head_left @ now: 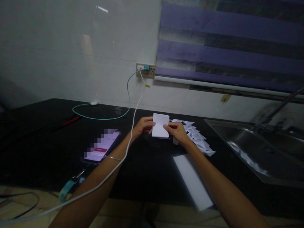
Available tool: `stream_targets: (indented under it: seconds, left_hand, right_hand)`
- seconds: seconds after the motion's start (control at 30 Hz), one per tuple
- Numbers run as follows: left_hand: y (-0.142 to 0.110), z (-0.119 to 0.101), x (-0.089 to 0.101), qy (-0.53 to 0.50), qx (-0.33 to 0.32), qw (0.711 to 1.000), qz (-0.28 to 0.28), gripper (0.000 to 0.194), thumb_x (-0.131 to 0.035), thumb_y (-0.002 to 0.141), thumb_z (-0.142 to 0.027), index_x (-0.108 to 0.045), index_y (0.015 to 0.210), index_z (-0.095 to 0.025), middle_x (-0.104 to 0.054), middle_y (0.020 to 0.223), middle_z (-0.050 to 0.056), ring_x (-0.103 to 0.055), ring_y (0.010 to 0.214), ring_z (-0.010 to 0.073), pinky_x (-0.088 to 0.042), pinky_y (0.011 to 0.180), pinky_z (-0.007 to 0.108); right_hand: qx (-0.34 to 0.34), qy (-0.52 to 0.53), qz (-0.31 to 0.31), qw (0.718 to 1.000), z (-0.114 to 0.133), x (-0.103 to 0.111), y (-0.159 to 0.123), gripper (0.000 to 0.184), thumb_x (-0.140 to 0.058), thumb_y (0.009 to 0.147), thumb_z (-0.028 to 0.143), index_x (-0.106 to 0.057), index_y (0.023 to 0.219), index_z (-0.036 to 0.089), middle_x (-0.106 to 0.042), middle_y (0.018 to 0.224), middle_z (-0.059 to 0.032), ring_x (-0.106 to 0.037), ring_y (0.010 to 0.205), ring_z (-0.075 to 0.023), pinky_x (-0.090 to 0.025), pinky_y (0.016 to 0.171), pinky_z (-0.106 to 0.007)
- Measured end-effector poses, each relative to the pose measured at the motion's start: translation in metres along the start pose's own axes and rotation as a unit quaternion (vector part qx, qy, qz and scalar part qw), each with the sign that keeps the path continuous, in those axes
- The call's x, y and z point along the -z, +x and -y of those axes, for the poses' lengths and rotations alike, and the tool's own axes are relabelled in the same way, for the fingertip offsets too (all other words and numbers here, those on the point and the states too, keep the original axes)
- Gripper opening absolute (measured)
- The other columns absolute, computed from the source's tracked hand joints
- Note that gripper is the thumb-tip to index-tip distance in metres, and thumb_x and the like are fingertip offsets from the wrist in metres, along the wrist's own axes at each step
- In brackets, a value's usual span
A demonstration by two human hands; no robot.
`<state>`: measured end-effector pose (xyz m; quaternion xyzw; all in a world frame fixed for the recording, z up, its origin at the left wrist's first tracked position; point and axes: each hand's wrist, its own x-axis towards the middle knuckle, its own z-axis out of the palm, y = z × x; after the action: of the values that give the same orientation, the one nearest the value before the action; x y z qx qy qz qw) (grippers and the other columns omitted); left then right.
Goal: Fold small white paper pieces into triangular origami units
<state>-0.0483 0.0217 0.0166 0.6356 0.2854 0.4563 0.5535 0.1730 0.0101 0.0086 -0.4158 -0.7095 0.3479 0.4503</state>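
A small folded piece of white paper (161,122) is held up above the dark countertop, its broad face toward me. My left hand (144,124) grips its left edge, the thumb on the front and the fingers behind. My right hand (177,130) pinches the right side, thumb across the front. Beyond my right wrist lies a row of folded white paper pieces (198,139) with pointed corners, overlapping one another. Under my right forearm rests a long white paper strip (193,183), partly hidden by the arm.
A phone (103,148) with a lit screen lies left of my left forearm. A white cable (131,133) hangs from the wall socket (145,70) across that forearm. A teal cable (102,119) curves over the black countertop (147,177). To the right is a metal sink (258,152).
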Motion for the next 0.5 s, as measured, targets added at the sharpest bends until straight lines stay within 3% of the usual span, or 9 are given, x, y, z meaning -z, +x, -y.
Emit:
stream_targets:
  seconds: [0.13, 0.3, 0.4, 0.5]
  left_hand:
    - [-0.001, 0.0002, 0.0009, 0.016, 0.002, 1.0, -0.016, 0.032, -0.074, 0.067, -0.033, -0.072, 0.089, -0.01, -0.059, 0.056, -0.002, -0.049, 0.042, 0.0073, -0.027, 0.043, 0.019]
    - [-0.0042, -0.0059, -0.0012, 0.047, 0.012, 0.997, -0.055, 0.025, -0.072, 0.064, -0.025, -0.077, 0.084, -0.01, -0.063, 0.058, 0.002, -0.053, 0.049, 0.0108, -0.032, 0.046, 0.021]
    - [-0.0062, -0.0092, -0.0016, 0.028, 0.01, 0.998, -0.046, 0.031, -0.073, 0.066, -0.028, -0.078, 0.091, -0.011, -0.067, 0.064, 0.005, -0.056, 0.052, 0.0118, -0.032, 0.046, 0.021]
    - [-0.0032, -0.0057, -0.0007, -0.034, 0.024, 0.999, -0.015, 0.045, -0.067, 0.078, -0.045, -0.074, 0.11, -0.014, -0.07, 0.072, 0.006, -0.059, 0.053, 0.0115, -0.034, 0.045, 0.021]
  right_hand:
    - [0.007, 0.011, -0.033, 0.999, -0.002, -0.0003, 0.002, 0.034, -0.073, 0.078, 0.051, -0.076, 0.077, 0.017, -0.067, 0.067, -0.0016, -0.056, 0.063, -0.0158, -0.041, 0.056, -0.028]
    - [0.027, 0.083, -0.04, 0.995, -0.001, -0.0027, 0.003, 0.031, -0.074, 0.075, 0.033, -0.08, 0.103, 0.021, -0.078, 0.101, -0.0072, -0.068, 0.081, -0.0203, -0.051, 0.069, -0.031]
    - [0.052, 0.1, -0.047, 0.992, 0.0007, -0.0031, 0.0036, 0.021, -0.072, 0.074, 0.027, -0.082, 0.092, 0.022, -0.079, 0.101, -0.0074, -0.071, 0.094, -0.0232, -0.053, 0.084, -0.035]
    - [0.073, 0.101, -0.066, 0.99, 0.0034, -0.003, 0.0046, 0.015, -0.072, 0.072, 0.024, -0.082, 0.083, 0.023, -0.08, 0.094, -0.006, -0.071, 0.097, -0.0241, -0.052, 0.092, -0.038]
